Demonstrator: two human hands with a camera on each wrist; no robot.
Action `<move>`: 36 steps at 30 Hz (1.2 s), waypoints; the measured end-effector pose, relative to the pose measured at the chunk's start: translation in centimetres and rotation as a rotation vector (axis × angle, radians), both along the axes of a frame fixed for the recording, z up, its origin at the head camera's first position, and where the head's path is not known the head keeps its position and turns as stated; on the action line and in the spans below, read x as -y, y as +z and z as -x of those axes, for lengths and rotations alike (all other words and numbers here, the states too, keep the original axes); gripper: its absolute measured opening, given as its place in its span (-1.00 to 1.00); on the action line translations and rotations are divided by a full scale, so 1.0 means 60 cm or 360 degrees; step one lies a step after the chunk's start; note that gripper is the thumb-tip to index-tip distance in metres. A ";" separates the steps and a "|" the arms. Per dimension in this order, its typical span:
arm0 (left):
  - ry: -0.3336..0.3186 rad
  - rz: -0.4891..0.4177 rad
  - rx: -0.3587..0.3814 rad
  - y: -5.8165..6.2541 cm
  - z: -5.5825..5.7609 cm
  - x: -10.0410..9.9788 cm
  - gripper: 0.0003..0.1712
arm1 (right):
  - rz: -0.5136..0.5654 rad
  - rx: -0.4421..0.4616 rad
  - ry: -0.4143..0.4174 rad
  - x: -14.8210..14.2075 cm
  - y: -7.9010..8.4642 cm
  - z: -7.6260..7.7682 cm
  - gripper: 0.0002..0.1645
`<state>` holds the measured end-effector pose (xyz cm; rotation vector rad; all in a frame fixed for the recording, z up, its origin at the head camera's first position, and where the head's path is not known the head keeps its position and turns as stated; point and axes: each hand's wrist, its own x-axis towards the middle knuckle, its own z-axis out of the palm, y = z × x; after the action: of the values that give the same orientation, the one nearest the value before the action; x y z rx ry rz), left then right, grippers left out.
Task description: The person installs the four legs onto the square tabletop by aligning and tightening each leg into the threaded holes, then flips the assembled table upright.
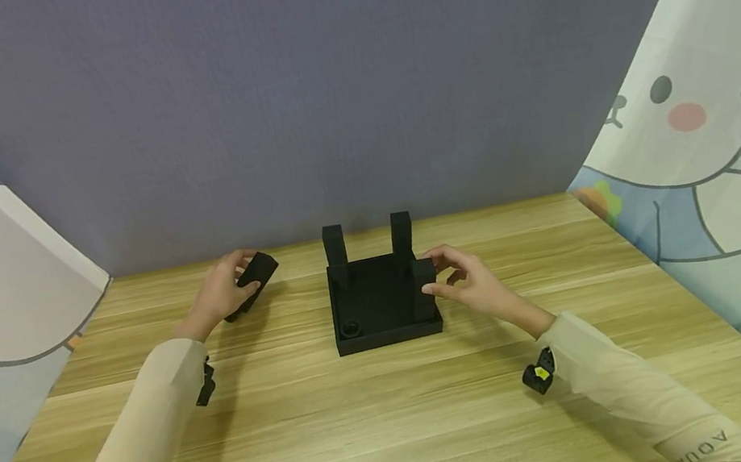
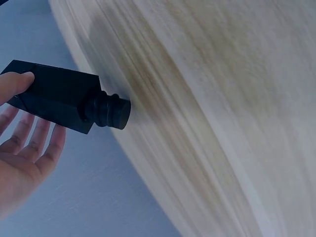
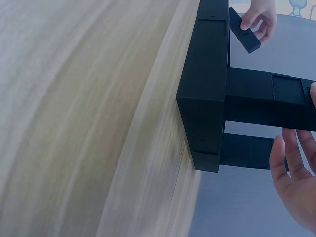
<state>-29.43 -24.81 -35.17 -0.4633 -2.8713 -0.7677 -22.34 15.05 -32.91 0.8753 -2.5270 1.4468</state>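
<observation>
Currently, both hands are on black parts. Left hand (image 1: 218, 289): grips a loose black leg (image 2: 57, 94), well apart from the base and to its left. Thumb lies on one face, with the other fingers along the opposite side, slightly separated. Leg is tilted; its ribbed stub (image 2: 111, 109) points down toward the wooden table (image 1: 302, 438). Contact between stub and table: cannot tell.

Right hand (image 1: 471, 284): pinches the near right post (image 1: 423, 283) at its upper part, thumb on one side and fingertips on the other. Remaining fingers are bent and partly hidden behind the post in the head view.

Base (image 1: 388, 337): square, black, shallow, with a raised rim; rests flat on the table, between the two hands. Three posts stand upright from its corners: the near right one, the far left post (image 1: 334, 245) and the far right post (image 1: 401, 234). At the near left corner sits a round ring-shaped fitting (image 1: 351, 329).

Surroundings: grey panel (image 1: 318, 92) behind the table; cartoon-printed cloth (image 1: 703, 110) at both sides. Pale sleeves (image 1: 132, 434) cover both forearms; a small black device (image 1: 539, 373) sits at each wrist.
</observation>
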 end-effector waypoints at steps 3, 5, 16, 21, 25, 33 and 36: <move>-0.0006 -0.0018 0.0012 0.003 0.001 -0.001 -0.36 | 0.0002 -0.0001 -0.0003 0.000 0.000 0.000 -0.52; -0.0008 -0.0039 0.0012 0.005 0.001 -0.002 -0.36 | 0.0003 0.0000 -0.0004 0.000 0.000 0.000 -0.52; -0.0031 -0.0247 -0.0098 0.012 -0.002 -0.011 -0.38 | 0.0011 0.0010 -0.0003 0.000 -0.001 0.001 -0.53; 0.0003 -0.0324 -0.0100 0.015 -0.006 -0.017 -0.39 | 0.0008 0.0014 -0.0005 0.000 -0.002 0.001 -0.53; 0.0022 -0.0385 -0.0085 0.016 -0.009 -0.021 -0.38 | 0.0008 0.0010 -0.0009 0.000 -0.002 0.001 -0.53; 0.0020 -0.0533 -0.0027 0.019 -0.015 -0.035 -0.38 | 0.0000 0.0015 -0.0007 0.000 -0.002 0.002 -0.53; -0.0011 -0.0599 -0.0029 0.020 -0.019 -0.041 -0.38 | 0.0001 0.0022 -0.0007 0.000 -0.002 0.002 -0.53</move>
<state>-28.30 -22.34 -34.00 -0.4253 -2.6186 -1.2609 -22.44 15.07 -33.02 0.8623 -2.5363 1.4576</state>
